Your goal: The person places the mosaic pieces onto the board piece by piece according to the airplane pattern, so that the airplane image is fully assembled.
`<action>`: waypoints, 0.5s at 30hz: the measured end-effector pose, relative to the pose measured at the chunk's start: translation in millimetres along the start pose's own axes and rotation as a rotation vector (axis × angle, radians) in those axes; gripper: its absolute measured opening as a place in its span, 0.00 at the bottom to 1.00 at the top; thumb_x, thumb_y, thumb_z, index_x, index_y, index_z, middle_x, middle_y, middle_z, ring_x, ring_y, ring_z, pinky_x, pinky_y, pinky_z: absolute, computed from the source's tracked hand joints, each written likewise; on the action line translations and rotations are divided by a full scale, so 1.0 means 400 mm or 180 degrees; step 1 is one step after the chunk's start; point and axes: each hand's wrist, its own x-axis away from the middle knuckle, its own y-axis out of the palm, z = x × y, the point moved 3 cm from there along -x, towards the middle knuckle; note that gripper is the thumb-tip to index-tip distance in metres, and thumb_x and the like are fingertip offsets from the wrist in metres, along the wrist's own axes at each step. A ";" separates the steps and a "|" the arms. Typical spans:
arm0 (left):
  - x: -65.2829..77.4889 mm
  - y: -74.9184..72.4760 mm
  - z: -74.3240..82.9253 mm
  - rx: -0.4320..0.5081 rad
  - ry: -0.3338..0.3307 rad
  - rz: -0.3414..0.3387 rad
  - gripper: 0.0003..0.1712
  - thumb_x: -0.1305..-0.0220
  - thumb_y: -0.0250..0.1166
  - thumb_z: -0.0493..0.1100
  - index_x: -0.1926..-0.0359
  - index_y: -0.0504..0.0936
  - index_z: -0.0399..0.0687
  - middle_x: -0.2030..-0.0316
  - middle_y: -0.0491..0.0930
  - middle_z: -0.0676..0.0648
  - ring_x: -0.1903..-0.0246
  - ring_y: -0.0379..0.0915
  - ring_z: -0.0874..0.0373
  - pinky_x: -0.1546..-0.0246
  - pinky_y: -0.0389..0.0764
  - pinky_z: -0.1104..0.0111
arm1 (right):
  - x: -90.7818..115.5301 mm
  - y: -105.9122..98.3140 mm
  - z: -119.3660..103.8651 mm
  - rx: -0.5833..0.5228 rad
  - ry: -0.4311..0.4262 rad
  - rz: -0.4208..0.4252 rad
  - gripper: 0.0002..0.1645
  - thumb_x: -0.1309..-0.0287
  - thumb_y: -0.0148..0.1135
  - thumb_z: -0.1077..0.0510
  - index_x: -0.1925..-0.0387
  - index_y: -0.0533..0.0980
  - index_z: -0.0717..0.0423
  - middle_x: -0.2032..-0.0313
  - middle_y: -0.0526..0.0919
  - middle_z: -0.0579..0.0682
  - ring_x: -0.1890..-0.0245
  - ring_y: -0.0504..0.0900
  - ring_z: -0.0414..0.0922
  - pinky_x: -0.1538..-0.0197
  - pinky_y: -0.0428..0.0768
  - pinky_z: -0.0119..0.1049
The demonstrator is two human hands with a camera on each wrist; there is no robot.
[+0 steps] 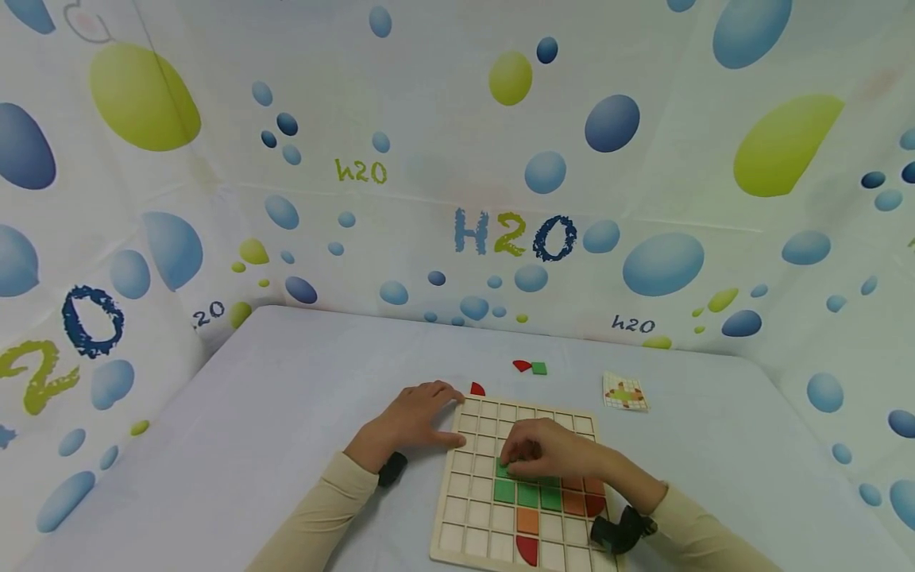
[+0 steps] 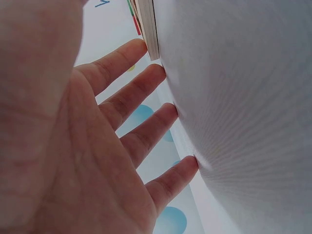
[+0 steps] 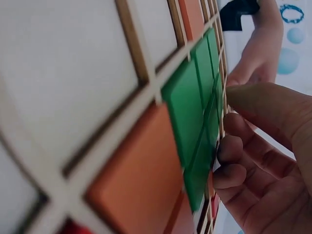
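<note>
My left hand [image 1: 418, 417] lies at the far left corner of a wooden grid board [image 1: 457, 508], fingers spread and thumb against its left edge. In the left wrist view one fingertip touches the board's side [image 2: 151, 29]; the others meet the white cloth. Over the board's middle, my right hand [image 1: 546, 449] has its fingers curled, with thumb and fingertips pinching a green square tile [image 1: 503, 467] at its grid cell. Nearby cells hold more green tiles [image 1: 527, 495], orange tiles [image 1: 527, 521] and red quarter-round tiles [image 1: 527, 550]. The right hand partly covers the row beneath it.
Behind the board lie a red quarter-round piece [image 1: 477, 388], another red piece [image 1: 522, 365] and a green square [image 1: 539, 369]. A small pattern card [image 1: 624, 392] sits at the back right. The white-covered table [image 1: 343, 349] meets a printed backdrop [image 1: 422, 103].
</note>
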 end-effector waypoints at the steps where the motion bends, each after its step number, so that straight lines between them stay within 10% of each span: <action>1: 0.000 0.000 0.000 -0.0003 0.0000 0.0000 0.34 0.43 0.70 0.60 0.41 0.74 0.49 0.41 0.72 0.43 0.39 0.67 0.43 0.42 0.67 0.45 | 0.001 -0.004 0.005 0.0019 0.0022 0.0036 0.05 0.37 0.63 0.60 0.60 0.81 0.55 0.65 0.80 0.45 0.70 0.72 0.29 0.67 0.77 0.26; 15: 0.003 -0.002 0.004 -0.0004 0.0012 0.0017 0.33 0.43 0.70 0.59 0.42 0.74 0.47 0.41 0.72 0.42 0.39 0.68 0.43 0.43 0.68 0.45 | 0.015 -0.050 0.056 0.0240 0.0056 0.0483 0.05 0.39 0.65 0.63 0.61 0.82 0.57 0.65 0.81 0.50 0.69 0.74 0.34 0.64 0.79 0.30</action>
